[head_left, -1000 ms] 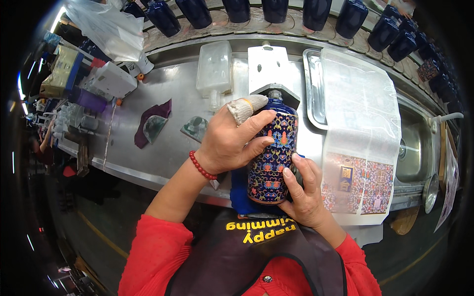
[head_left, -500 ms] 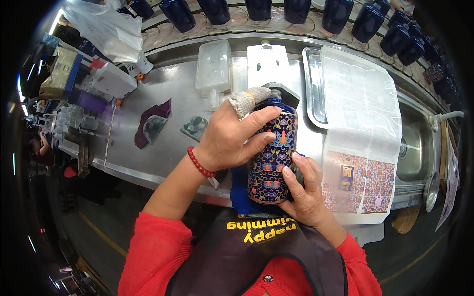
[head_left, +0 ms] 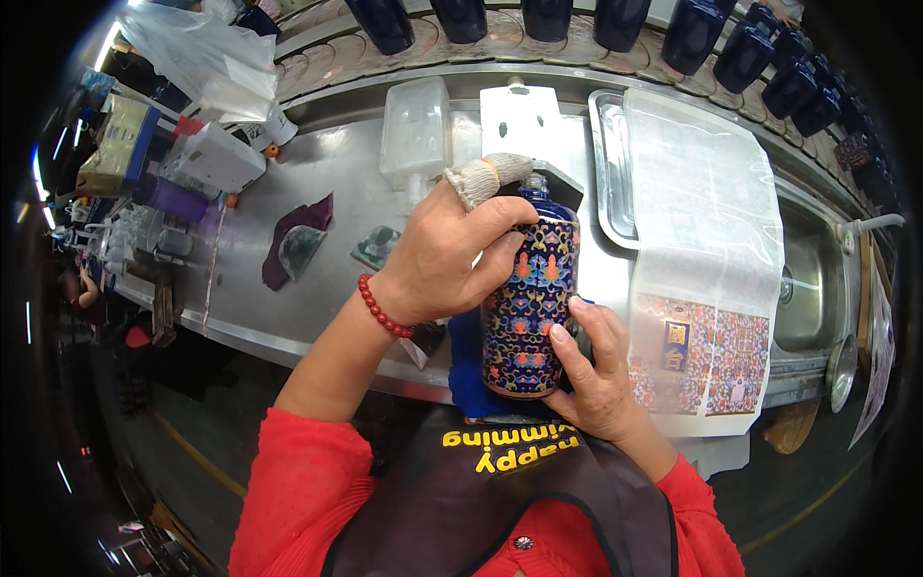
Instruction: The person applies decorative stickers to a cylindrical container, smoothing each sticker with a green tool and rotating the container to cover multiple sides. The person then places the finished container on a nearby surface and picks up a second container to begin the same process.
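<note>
A dark blue bottle [head_left: 534, 317] with a colourful floral pattern leans away from me, its short neck at the far end. My left hand [head_left: 437, 255], with whitish cloth held by a yellow band over a finger, bends around the bottle's upper left. Its index fingertip and thumb are at the bottle's shoulder, and the wrapped finger lies beside the neck. Whether they pinch the pattern's edge is too small to tell. My right hand [head_left: 601, 375] grips the lower right side, thumb on the front. A blue cloth [head_left: 466, 361] lies under the bottle's base.
Patterned decal sheets [head_left: 707, 356] under translucent paper lie at the right, over a metal tray [head_left: 609, 173] and near a sink [head_left: 808, 269]. A clear plastic container [head_left: 415, 130] and a white block [head_left: 520, 125] stand behind. Purple cloth [head_left: 288, 240] lies left. Blue bottles [head_left: 620, 21] line a conveyor [head_left: 433, 60].
My left index finger and thumb have drawn back left across the bottle's shoulder, and the wrapped finger has shifted slightly. The conveyor's bottles have moved right. My right hand stays put.
</note>
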A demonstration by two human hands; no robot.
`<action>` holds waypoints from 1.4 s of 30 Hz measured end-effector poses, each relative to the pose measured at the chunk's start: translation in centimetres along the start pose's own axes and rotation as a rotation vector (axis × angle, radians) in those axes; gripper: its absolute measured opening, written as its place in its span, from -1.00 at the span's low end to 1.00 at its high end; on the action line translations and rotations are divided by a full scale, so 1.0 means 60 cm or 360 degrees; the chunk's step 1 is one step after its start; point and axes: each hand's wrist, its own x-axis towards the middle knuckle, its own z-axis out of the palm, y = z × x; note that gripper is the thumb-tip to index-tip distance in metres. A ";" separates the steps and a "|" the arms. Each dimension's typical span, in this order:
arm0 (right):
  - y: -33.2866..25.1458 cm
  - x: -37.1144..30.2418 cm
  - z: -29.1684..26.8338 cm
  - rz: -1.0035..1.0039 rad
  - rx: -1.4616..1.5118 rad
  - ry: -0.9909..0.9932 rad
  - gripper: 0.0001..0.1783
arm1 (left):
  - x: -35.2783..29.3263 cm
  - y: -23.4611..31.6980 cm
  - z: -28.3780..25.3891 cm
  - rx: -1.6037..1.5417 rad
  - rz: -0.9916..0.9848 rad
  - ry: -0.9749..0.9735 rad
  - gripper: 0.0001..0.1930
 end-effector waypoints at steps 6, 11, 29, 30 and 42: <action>0.002 0.000 0.000 0.0000 0.0032 0.0004 -0.05 | 0.003 0.007 -0.012 -0.0097 -0.0134 -0.0101 -0.73; 0.003 -0.001 0.000 -0.0005 0.0039 0.0001 -0.04 | 0.013 -0.001 -0.004 -0.0028 -0.0012 -0.0127 -0.76; 0.014 0.005 -0.059 0.0113 0.0111 -0.0179 -0.02 | -0.005 -0.004 -0.017 -0.0119 -0.0232 -0.0100 -0.80; 0.015 0.007 -0.059 0.0116 0.0100 -0.0177 -0.02 | -0.006 -0.005 -0.019 -0.0122 -0.0235 -0.0111 -0.80; 0.021 0.017 -0.067 0.0157 0.0043 -0.0114 -0.13 | 0.005 -0.001 -0.020 -0.0103 -0.0151 -0.0114 -0.73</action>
